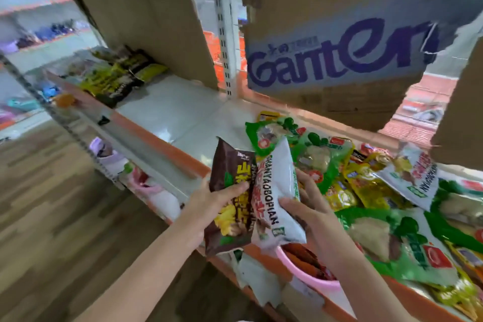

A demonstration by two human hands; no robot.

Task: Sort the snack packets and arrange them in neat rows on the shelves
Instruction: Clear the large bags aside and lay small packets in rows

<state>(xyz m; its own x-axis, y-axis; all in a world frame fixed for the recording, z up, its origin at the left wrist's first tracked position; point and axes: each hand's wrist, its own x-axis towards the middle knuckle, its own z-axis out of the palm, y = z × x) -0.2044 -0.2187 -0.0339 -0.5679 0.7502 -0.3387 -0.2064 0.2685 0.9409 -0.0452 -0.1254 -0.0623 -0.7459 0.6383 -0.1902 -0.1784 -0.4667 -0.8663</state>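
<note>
We see a brown packet (230,198) gripped in the left hand (209,197) and a white packet (278,198) gripped in the right hand (304,208), touching, above the shelf (183,117) edge, beside a loose packet pile (379,191).
</note>
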